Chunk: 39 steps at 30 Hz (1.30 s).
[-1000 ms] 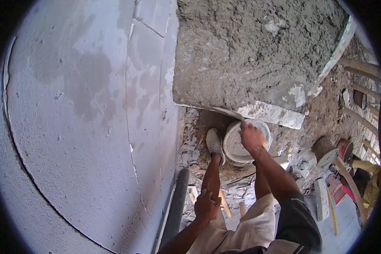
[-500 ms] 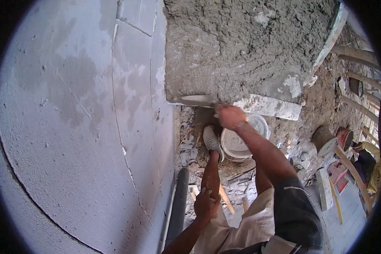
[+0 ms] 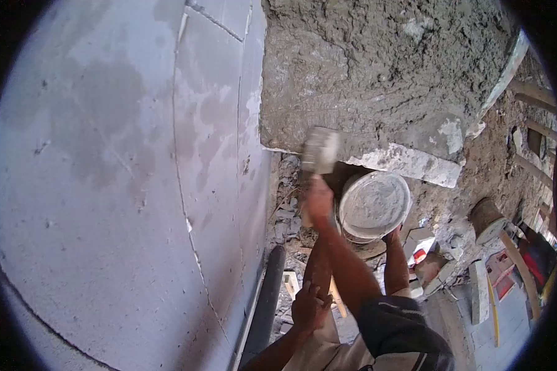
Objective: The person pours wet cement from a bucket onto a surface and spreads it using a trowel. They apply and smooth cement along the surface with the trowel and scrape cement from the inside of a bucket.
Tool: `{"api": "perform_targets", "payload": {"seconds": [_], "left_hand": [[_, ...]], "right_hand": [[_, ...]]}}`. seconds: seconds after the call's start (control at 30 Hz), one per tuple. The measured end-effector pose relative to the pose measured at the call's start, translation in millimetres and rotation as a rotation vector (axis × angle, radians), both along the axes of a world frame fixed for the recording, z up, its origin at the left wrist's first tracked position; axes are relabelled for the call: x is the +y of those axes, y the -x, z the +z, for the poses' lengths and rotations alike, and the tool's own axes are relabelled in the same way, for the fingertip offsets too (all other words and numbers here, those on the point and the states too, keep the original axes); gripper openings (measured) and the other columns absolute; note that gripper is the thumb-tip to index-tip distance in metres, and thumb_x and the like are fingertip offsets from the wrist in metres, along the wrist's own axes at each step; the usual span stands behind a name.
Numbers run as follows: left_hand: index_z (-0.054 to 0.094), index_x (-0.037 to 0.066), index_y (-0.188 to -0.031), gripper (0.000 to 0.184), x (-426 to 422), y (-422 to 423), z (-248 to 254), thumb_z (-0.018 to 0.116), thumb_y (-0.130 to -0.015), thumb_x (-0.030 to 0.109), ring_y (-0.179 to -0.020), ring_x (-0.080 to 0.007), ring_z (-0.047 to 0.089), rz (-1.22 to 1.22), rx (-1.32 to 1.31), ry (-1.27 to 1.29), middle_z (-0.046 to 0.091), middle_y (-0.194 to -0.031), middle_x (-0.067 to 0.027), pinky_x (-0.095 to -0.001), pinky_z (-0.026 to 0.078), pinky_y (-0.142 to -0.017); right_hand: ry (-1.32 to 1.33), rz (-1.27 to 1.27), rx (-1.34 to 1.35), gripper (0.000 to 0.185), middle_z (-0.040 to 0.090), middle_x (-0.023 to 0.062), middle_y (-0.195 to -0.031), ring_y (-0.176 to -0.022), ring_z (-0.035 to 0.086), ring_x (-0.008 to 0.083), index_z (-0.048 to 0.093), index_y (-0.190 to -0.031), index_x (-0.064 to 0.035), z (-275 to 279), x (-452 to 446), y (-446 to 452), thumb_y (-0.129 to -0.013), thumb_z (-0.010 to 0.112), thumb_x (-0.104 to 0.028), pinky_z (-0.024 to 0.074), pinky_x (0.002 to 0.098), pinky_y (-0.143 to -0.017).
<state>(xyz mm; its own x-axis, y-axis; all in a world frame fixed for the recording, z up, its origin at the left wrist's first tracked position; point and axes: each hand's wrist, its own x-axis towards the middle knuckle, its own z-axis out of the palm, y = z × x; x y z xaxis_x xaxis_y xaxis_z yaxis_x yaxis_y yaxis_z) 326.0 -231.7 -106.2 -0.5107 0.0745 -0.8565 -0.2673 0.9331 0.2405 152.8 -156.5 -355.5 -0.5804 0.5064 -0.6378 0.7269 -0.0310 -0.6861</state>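
Observation:
My right hand point(image 3: 319, 199) is closed round the handle of a trowel point(image 3: 320, 150), whose blurred blade lies over the lower edge of the wet grey mortar point(image 3: 377, 80). Below that edge, right of the hand, stands a round bucket point(image 3: 375, 206) with grey material inside. My left hand point(image 3: 310, 306) rests on my left leg near the knee, its fingers bent around it; no tool shows in it.
A pale block wall point(image 3: 117, 185) fills the left side. A dark pipe point(image 3: 268, 290) runs along its foot. At right are a spool-like drum point(image 3: 487, 219), a white block point(image 3: 478, 290), wooden poles point(image 3: 532, 93), rubble and part of another person.
The trowel first moved left along the mortar's lower edge, then its blade turned to point upward. My right hand is lower and further left. My left hand stays on the leg.

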Motion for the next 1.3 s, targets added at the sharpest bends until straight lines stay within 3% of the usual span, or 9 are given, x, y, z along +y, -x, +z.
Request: {"api": "perform_targets", "payload": {"seconds": [0.2,0.37,0.57,0.63,0.73,0.97,1.07,1.2,1.3], "left_hand": [[0.058,0.006,-0.116,0.052,0,23,15,0.071,-0.075,0.034,-0.106,-0.0353,0.056,0.158,-0.176,-0.034,0.054,-0.122,-0.0154,-0.0439,0.049,-0.084],[0.059,0.007,-0.113,0.048,-4,-3,2,0.071,-0.076,0.035,-0.104,-0.0344,0.057,0.056,0.008,-0.071,0.058,-0.118,-0.0143,-0.0444,0.049,-0.084],[0.054,0.007,-0.12,0.056,-2,14,6,0.073,-0.075,0.033,-0.107,-0.0344,0.056,0.074,-0.125,-0.041,0.052,-0.128,-0.0161,-0.0429,0.047,-0.089],[0.061,0.006,-0.112,0.051,0,18,10,0.07,-0.075,0.04,-0.104,-0.0346,0.057,0.024,-0.096,-0.003,0.054,-0.123,-0.017,-0.0436,0.049,-0.086],[0.062,0.006,-0.111,0.05,0,14,7,0.07,-0.075,0.04,-0.104,-0.0344,0.057,0.158,-0.112,-0.038,0.057,-0.119,-0.0163,-0.043,0.049,-0.086],[0.062,0.007,-0.113,0.052,-3,-1,-1,0.071,-0.074,0.041,-0.106,-0.033,0.057,-0.018,0.074,0.016,0.054,-0.127,-0.0157,-0.0424,0.049,-0.087],[0.062,0.007,-0.114,0.054,-2,0,2,0.069,-0.074,0.043,-0.108,-0.0328,0.057,0.016,-0.019,0.005,0.053,-0.13,-0.0163,-0.0427,0.049,-0.087],[0.062,0.007,-0.113,0.054,-1,-3,-1,0.07,-0.074,0.044,-0.109,-0.0336,0.056,0.037,0.017,0.019,0.055,-0.127,-0.0171,-0.0425,0.048,-0.09],[0.061,0.006,-0.112,0.054,-7,-11,-4,0.072,-0.075,0.043,-0.111,-0.0341,0.056,0.015,0.019,0.017,0.055,-0.127,-0.0181,-0.0417,0.046,-0.094]], "right_hand": [[-0.035,0.271,-0.194,0.053,0.062,0.0307,-0.093,-0.09,0.06,0.0489,0.056,-0.109,0.006,68,-82,75,-0.095,0.042,-0.043,0.0478,0.0536,-0.078],[0.007,0.397,-0.159,0.057,0.061,0.0335,-0.092,-0.091,0.059,0.0501,0.056,-0.109,0.0062,91,-26,46,-0.093,0.044,-0.047,0.0468,0.0528,-0.081],[0.022,0.078,-0.083,0.054,0.061,0.033,-0.093,-0.093,0.059,0.0493,0.055,-0.109,0.0037,56,-14,62,-0.093,0.044,-0.047,0.0471,0.0532,-0.082],[-0.051,0.448,-0.234,0.052,0.062,0.0327,-0.091,-0.091,0.061,0.0477,0.056,-0.106,0.0027,52,-50,78,-0.093,0.045,-0.046,0.0477,0.0542,-0.08],[-0.067,0.412,-0.173,0.052,0.062,0.0318,-0.092,-0.093,0.062,0.0462,0.057,-0.106,0.0014,69,-49,75,-0.092,0.045,-0.047,0.0478,0.0545,-0.082],[-0.32,0.386,-0.159,0.049,0.063,0.0314,-0.087,-0.087,0.059,0.0501,0.059,-0.095,0.0003,72,114,14,-0.094,0.047,-0.047,0.0465,0.0549,-0.074],[-0.559,0.279,-0.114,0.052,0.064,0.025,-0.073,-0.072,0.063,0.0437,0.06,-0.085,0.0033,58,163,-12,-0.095,0.047,-0.047,0.0471,0.0498,-0.064],[-0.298,0.029,-0.029,0.054,0.049,0.0038,-0.058,-0.056,0.05,0.0183,0.055,-0.077,0.0018,56,138,-5,-0.096,0.044,-0.048,0.0428,0.0384,-0.056],[-0.154,0.316,-0.003,0.052,0.062,0.026,-0.08,-0.076,0.06,0.0446,0.057,-0.104,0.0001,72,58,33,-0.095,0.043,-0.05,0.0454,0.0519,-0.073]]}}
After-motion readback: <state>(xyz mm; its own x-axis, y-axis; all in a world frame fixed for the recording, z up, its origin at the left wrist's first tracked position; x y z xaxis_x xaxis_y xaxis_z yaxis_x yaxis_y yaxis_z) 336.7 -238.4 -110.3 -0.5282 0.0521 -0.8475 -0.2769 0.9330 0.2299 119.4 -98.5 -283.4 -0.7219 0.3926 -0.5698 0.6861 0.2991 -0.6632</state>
